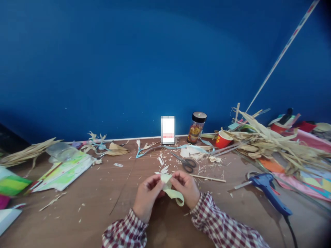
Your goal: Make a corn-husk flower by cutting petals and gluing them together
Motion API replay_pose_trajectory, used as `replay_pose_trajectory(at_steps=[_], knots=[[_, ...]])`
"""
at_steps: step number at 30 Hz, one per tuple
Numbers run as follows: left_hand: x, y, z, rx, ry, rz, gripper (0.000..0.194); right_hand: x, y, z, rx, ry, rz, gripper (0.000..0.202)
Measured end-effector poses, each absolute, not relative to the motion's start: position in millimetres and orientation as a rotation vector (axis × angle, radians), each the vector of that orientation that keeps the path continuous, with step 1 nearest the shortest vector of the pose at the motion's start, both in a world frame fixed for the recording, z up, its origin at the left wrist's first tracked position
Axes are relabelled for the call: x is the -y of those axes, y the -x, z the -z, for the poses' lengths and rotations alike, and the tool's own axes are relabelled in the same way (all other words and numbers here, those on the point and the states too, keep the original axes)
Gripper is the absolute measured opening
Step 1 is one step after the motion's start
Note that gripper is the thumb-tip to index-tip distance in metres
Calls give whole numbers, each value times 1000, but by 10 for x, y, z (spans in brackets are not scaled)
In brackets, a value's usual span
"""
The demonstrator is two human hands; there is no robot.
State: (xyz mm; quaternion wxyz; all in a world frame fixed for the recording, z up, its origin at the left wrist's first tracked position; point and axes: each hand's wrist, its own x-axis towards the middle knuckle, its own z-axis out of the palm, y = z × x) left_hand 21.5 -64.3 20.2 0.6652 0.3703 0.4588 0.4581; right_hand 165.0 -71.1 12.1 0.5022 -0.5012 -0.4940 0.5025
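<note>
Between my two hands is a pale yellow-green paper-like strip (173, 193), its loose end curling down toward me. My left hand (148, 194) pinches it from the left with thumb and fingers. From the other side my right hand (186, 188) grips the same strip, fingers closed. Just beyond my fingertips lie white petal-like pieces (163, 169). Dark-handled scissors (188, 164) rest past my right hand, and a thin wooden stick (209, 178) lies beside it.
A blue glue gun (271, 191) with a cord lies at right, near a heap of dried husks (269, 139). A red paper cup (223, 138) and a black-lidded jar (197, 128) stand toward the blue wall (129, 69). Papers (67, 172) lie at left; scraps litter the middle.
</note>
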Motion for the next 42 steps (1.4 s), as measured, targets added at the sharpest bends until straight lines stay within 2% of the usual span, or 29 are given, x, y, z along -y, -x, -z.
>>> replay_pose_trajectory(at_steps=[5, 8, 13, 20, 22, 26, 28, 35, 42], knots=[[664, -232, -211, -1051, -881, -901, 40, 698, -1674, -128, 1158, 1210, -1151, 11], [646, -226, -188, -1052, -885, -872, 44, 678, -1682, -116, 1065, 1190, -1202, 15], [651, -233, -170, -992, -1082, -849, 44, 669, -1695, -107, 1070, 1271, -1146, 6], [704, -226, -177, -1056, -1397, -1007, 9, 711, -1678, -180, 1196, 1269, -1141, 7], [700, -229, -177, -1059, -1394, -1018, 15, 712, -1664, -171, 1222, 1294, -1105, 12], [690, -248, -177, -985, -1286, -997, 38, 708, -1643, -125, 1270, 1311, -1065, 13], [690, -251, -185, -966, -1273, -988, 43, 711, -1640, -113, 1276, 1298, -1074, 12], [685, -208, -168, -996, -1230, -1010, 42, 731, -1638, -106, 1265, 1188, -1210, 11], [672, -194, -161, -1120, -1314, -1076, 30, 732, -1631, -123, 1249, 1160, -1271, 12]])
